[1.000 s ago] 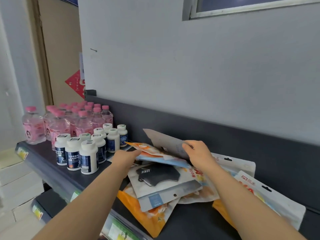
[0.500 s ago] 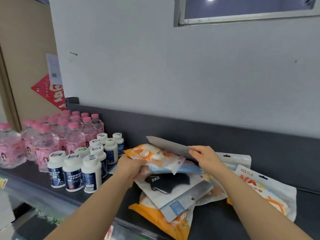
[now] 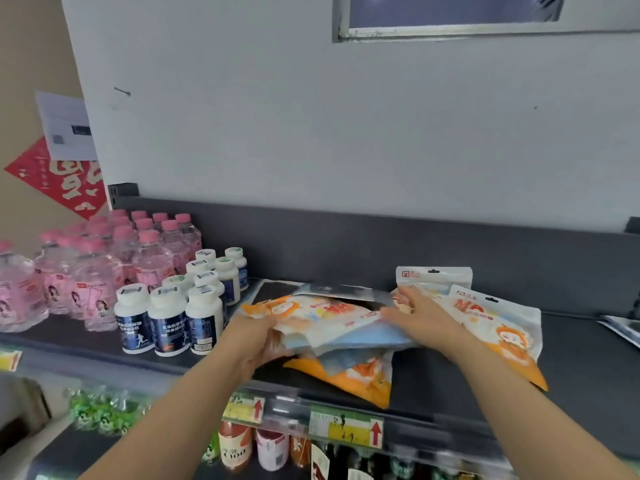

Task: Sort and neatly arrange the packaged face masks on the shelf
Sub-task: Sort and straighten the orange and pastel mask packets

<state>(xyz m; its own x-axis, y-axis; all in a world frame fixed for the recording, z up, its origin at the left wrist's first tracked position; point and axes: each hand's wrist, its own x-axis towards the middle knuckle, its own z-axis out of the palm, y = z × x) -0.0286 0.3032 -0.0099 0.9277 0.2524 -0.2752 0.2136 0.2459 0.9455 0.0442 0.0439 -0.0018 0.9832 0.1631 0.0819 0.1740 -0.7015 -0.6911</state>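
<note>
Left hand (image 3: 256, 344) grips the left end of a mixed bundle of orange, white and blue plastic face-mask packets (image 3: 329, 317), held low over the dark grey shelf (image 3: 575, 362). The right hand (image 3: 420, 317) lies over its right end; whether it pinches, I cannot tell. Sorting looks barely begun: one orange packet (image 3: 367, 382) lies beneath, two orange-and-white packets (image 3: 498, 327) sprawl beside, nothing lined up yet.

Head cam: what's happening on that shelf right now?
A person is gathering a loose stack of plastic face-mask packs, with orange-and-white ones on top, on the dark grey shelf. The left hand grips the stack's left end. The right hand lies on its right end, but its grip is too blurred to tell. Another orange-and-white mask pack lies further right. White pill bottles stand at the left.
</note>
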